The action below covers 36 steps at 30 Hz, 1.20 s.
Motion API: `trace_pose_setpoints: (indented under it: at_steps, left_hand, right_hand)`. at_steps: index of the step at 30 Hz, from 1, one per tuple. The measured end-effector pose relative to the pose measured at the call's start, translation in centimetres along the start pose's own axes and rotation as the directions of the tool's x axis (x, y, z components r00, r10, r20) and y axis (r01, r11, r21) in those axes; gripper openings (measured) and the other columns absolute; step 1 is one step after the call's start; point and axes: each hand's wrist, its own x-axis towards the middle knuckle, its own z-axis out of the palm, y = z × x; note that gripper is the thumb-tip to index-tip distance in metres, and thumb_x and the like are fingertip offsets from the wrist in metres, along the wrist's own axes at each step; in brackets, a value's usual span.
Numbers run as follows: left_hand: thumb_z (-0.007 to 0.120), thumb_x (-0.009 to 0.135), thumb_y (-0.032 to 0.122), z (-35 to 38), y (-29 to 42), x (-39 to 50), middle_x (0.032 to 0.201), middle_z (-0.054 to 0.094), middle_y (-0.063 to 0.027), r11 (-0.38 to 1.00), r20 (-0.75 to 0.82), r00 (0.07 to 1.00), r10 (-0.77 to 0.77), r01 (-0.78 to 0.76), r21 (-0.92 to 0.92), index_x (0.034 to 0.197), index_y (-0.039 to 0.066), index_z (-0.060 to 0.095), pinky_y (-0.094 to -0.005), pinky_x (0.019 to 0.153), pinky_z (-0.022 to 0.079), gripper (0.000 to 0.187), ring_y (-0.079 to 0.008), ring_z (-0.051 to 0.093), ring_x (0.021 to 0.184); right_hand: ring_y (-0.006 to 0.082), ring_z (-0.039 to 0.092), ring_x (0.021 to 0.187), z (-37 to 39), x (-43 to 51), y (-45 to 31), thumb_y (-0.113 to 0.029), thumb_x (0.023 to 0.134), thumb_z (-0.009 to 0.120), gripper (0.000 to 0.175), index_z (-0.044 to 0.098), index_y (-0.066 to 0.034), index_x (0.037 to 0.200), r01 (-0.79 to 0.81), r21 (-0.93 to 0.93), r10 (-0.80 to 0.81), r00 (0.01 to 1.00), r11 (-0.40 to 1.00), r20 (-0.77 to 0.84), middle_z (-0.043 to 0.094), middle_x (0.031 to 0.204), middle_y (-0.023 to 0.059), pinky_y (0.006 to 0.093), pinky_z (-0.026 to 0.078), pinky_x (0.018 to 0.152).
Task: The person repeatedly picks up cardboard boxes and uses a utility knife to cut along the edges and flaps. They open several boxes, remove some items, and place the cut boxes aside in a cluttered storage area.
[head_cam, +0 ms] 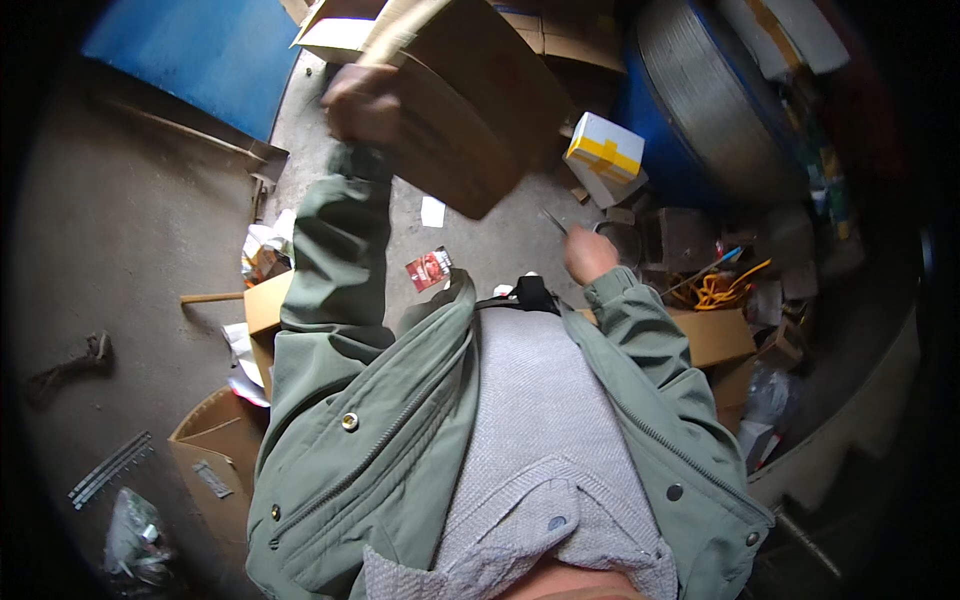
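My left hand (363, 103), blurred, grips the edge of a brown cardboard box (480, 112) and holds it up at a tilt, in the upper middle of the head view. Lower and to the right, my right hand (590, 253) is closed around a thin, pointed tool, perhaps a knife (553, 220), whose handle is hidden in the fist. The blade-like end points up and left, apart from the box. On the concrete floor between the hands lie a white paper piece (433, 211) and a red printed packet (429, 270).
A white box with yellow tape (606, 154) stands before a large blue-rimmed metal reel (712, 97). Orange cord (716, 289) and cartons (712, 337) lie at right. At left are a blue panel (202, 60), a wooden-handled tool (187, 131) and an open carton (217, 465).
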Motion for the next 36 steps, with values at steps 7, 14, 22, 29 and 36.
trace_pose_setpoints:
  at_steps: [7, 14, 22, 29, 36]
  left_hand:
    - [0.07, 0.087, 0.021, -7.9, -5.7, 5.9, 0.081, 0.072, -0.0131, 0.959, 0.005, 0.966, -0.26, 0.257, 0.123, 0.094, 0.005, 0.068, -0.0348, 0.071, 0.053, 0.018, -0.0245, 0.071, 0.076]
    - [0.067, 0.083, 0.011, -7.4, -3.6, 4.1, 0.084, 0.071, -0.0128, 0.974, 0.072, 0.996, -0.045, 0.028, 0.225, 0.096, 0.009, 0.066, -0.0399, 0.071, 0.055, 0.014, -0.0324, 0.07, 0.079]
    - [0.073, 0.082, 0.019, -3.9, 0.7, 3.0, 0.083, 0.07, -0.0089, 0.863, 0.233, 0.839, 0.492, -0.505, -0.004, 0.093, 0.011, 0.066, -0.041, 0.086, 0.053, 0.016, -0.0308, 0.07, 0.083]
    - [0.072, 0.082, 0.02, -2.5, 1.7, 2.6, 0.084, 0.07, -0.0059, 0.83, 0.216, 0.809, 0.547, -0.558, -0.013, 0.094, 0.013, 0.064, -0.0404, 0.08, 0.053, 0.016, -0.0278, 0.069, 0.078]
    - [0.073, 0.081, 0.012, -1.4, 3.2, 3.4, 0.084, 0.07, -0.0114, 0.849, 0.165, 0.833, 0.528, -0.521, -0.084, 0.094, 0.008, 0.067, -0.0372, 0.068, 0.055, 0.015, -0.0307, 0.07, 0.076]
  right_hand:
    - [0.0452, 0.065, 0.091, 2.7, -1.8, 8.4, -0.03, 0.091, 0.064, 0.033, 0.063, 0.0029, 0.098, -0.077, 0.41, 0.18, 0.959, 0.909, -0.219, 0.067, 0.094, 0.0264, 0.0474, 0.052, 0.077]
    - [0.0165, 0.064, 0.067, -12.3, 3.7, -7.0, -0.021, 0.094, 0.066, 0.023, 0.07, -0.0009, 0.106, 0.481, 0.617, -0.133, 0.842, 0.623, -0.523, 0.07, 0.077, 0.0083, 0.0344, 0.052, 0.064]
    - [0.0329, 0.065, 0.084, -22.2, 12.4, -19.5, -0.03, 0.095, 0.061, 0.025, 0.071, -0.0087, 0.103, 0.784, 0.28, -0.593, 0.608, 0.555, -0.528, 0.065, 0.087, 0.0157, 0.0397, 0.051, 0.076]
    - [0.0159, 0.065, 0.073, -22.8, 11.7, -17.6, -0.027, 0.095, 0.067, 0.026, 0.072, -0.004, 0.105, 0.804, 0.061, -0.603, 0.491, 0.591, -0.628, 0.065, 0.088, 0.0052, 0.0318, 0.051, 0.066]
    - [0.0053, 0.056, 0.086, -19.9, 9.2, -15.1, -0.031, 0.101, 0.058, 0.034, 0.064, 0.0009, 0.114, 0.585, 0.767, -0.671, 0.683, 0.265, -0.289, 0.066, 0.089, -0.0008, 0.0233, 0.047, 0.079]
